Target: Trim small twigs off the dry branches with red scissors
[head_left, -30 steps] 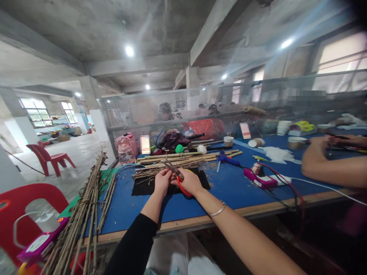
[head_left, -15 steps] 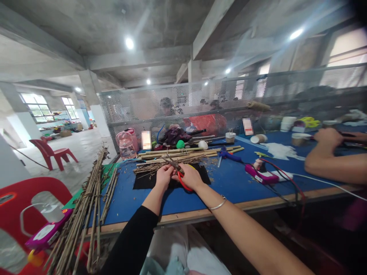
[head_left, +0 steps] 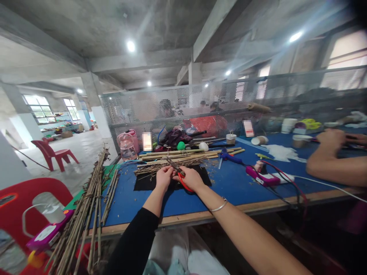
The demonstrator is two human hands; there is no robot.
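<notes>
Over the black mat [head_left: 145, 184], our right hand [head_left: 193, 178] grips the scissors [head_left: 177, 169] by red handles; our left hand [head_left: 164, 178] is just beside it, fingertips bunched (we cannot tell on what); twigs [head_left: 146, 168] lie along the mat's far edge, 1 glue gun [head_left: 233, 158] to its right.
</notes>
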